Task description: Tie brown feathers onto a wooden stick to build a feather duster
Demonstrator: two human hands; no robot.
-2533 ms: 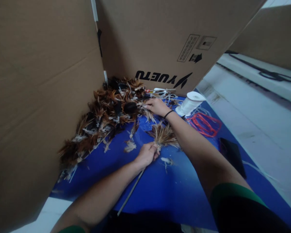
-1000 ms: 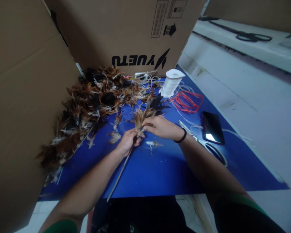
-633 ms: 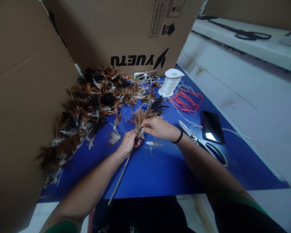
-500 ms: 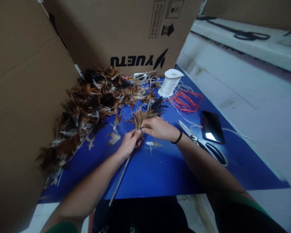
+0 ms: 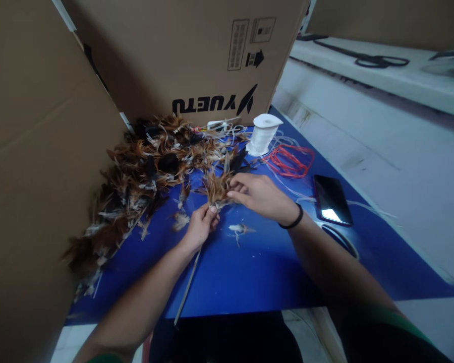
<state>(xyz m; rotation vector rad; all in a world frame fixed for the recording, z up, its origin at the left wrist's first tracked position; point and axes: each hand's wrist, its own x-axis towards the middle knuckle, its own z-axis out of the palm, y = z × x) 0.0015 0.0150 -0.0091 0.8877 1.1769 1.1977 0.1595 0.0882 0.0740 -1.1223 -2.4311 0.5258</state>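
My left hand point(image 5: 202, 225) is closed around a thin stick point(image 5: 187, 288) just beneath a bundle of brown feathers point(image 5: 215, 189) at its upper end. The stick slants down past the table's front edge. At the bundle's right side is my right hand point(image 5: 263, 196), fingers curled and a gap showing between thumb and forefinger; I see nothing held there. Dark feathers point(image 5: 238, 160) stick out behind the bundle. A small pale feather tuft point(image 5: 240, 229) lies below my right hand, and another loose tuft point(image 5: 180, 220) lies left of my left hand.
A large feather pile point(image 5: 136, 186) lines the left and back of the blue table point(image 5: 242, 282), against cardboard boxes point(image 5: 144, 55). A white spool point(image 5: 264, 135), red cord point(image 5: 289, 161) and phone point(image 5: 332, 199) lie right. Scissors point(image 5: 340, 239) are partly hidden under my right forearm.
My right hand has moved slightly right, away from my left hand and the feather base, with its thumb and forefinger parted. My left hand still holds the stick. The camera view has shifted a little.
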